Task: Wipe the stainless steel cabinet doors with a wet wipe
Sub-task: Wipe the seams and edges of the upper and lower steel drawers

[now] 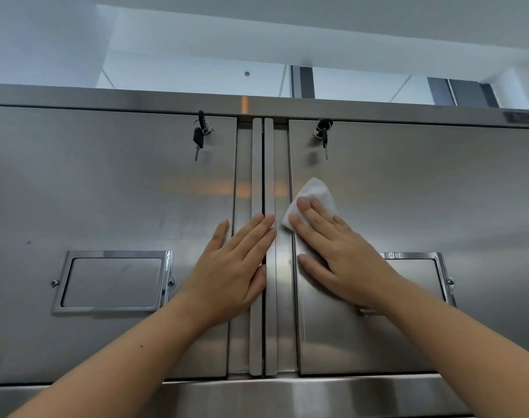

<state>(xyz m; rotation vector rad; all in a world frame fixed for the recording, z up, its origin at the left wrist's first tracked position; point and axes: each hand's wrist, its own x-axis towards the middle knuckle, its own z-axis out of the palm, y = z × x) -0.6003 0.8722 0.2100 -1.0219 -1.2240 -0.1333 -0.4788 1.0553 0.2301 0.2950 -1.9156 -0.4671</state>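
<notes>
Wipe (pixel 314 193), white, crumpled, under flat right hand (pixel 343 254).

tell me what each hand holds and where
Nothing is gripped. The right hand presses the wet wipe flat on the right door, covering its lower part; the left hand lies flat on the centre handles.

Can't see most of the wet wipe (pixel 313 193): squashed flat under the right hand (pixel 341 251), with just the top corner and a bit of left edge poking out. Can't see the whole right-side label holder (pixel 420 276) either, lower left corner buried behind that wrist. Also missing the middle stretch of the handle strips (pixel 256 164), covered by the left hand (pixel 233 267). Losing the left door (pixel 106 191) to the left edge, the right door (pixel 438 191) to the right edge, and the forearms (pixel 121 357) to the bottom. Can't read the dark tag (pixel 522 117) on the top rail (pixel 136 99), way too blurry. No telling what the little round ceiling fitting (pixel 247 73) is, too tiny.
</notes>
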